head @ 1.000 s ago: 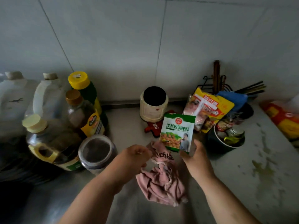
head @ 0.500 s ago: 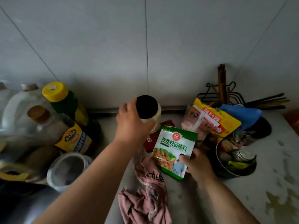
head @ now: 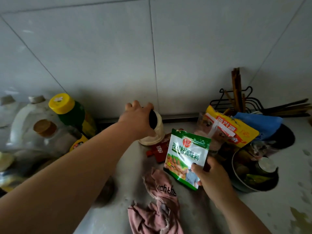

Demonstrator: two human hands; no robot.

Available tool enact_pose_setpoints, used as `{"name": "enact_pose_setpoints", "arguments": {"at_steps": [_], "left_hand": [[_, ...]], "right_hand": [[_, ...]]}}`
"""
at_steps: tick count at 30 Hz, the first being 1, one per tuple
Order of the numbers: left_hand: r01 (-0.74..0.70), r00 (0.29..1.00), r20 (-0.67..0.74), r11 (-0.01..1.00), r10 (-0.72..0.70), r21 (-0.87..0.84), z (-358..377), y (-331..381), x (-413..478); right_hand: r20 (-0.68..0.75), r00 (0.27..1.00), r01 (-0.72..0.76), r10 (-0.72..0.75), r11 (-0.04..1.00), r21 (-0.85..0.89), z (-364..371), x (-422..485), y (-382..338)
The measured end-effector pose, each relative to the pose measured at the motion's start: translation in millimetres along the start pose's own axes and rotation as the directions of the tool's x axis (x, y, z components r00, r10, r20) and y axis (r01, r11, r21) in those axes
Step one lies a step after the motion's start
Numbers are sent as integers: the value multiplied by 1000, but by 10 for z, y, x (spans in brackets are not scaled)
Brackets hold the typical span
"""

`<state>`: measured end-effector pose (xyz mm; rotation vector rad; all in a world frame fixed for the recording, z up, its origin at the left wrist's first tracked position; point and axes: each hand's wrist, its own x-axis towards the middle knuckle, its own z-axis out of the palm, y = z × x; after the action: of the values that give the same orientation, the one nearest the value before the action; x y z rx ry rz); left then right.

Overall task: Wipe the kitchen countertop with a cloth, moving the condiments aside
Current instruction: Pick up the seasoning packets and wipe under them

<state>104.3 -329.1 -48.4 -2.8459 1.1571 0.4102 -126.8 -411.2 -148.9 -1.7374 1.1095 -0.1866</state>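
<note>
My left hand grips the cream jar with a black lid near the back wall, and the jar leans to the right. My right hand holds a green and white seasoning packet up above the countertop. A crumpled pink cloth lies loose on the counter between my arms, touched by neither hand. A red sachet lies flat just in front of the jar.
Oil bottles and a yellow-capped green bottle crowd the left. A yellow bag, a blue cloth, a bowl of small jars and a chopstick rack fill the right. Stains mark the counter at the far right.
My left hand let go of the pink cloth, reached to the back and closed on the black-lidded jar, which now tilts. The right hand kept the packet and shifted slightly right.
</note>
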Motion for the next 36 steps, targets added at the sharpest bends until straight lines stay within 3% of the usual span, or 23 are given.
{"name": "enact_pose_setpoints", "arguments": {"at_steps": [5, 8, 12, 22, 26, 28, 30, 31, 34, 36], "left_hand": [[157, 987, 12, 986, -157, 48, -329, -404, -134], [132, 989, 38, 975, -141, 177, -357, -647, -166], [125, 988, 62, 967, -142, 223, -169, -760, -182], [185, 982, 7, 961, -191, 204, -56, -772, -1], [150, 989, -55, 944, -140, 293, -13, -692, -69], [101, 987, -149, 965, -66, 242, 57, -544, -131], [40, 981, -193, 996, -25, 75, 150, -325, -202], [24, 988, -152, 1000, -22, 13, 200, -230, -224], [3, 989, 145, 1000, -6, 22, 458, 13, -254], [30, 975, 220, 999, -26, -16, 710, 66, -279]], "right_hand": [[-32, 998, 57, -58, 998, -33, 97, -110, -130], [-106, 991, 74, -75, 997, -17, 201, -157, -212], [-191, 978, 97, -84, 993, 63, 266, -223, -282], [-225, 971, 108, -83, 989, 99, 270, -326, -288], [-242, 966, 116, -93, 990, 84, 246, -371, -271], [-255, 962, 120, -94, 989, 91, 222, -374, -251], [-263, 960, 125, -93, 987, 104, 207, -381, -221], [-263, 960, 124, -92, 986, 109, 211, -380, -208], [-261, 962, 112, -77, 986, 121, 206, -390, -166], [-259, 964, 100, -68, 989, 111, 192, -407, -136]]}}
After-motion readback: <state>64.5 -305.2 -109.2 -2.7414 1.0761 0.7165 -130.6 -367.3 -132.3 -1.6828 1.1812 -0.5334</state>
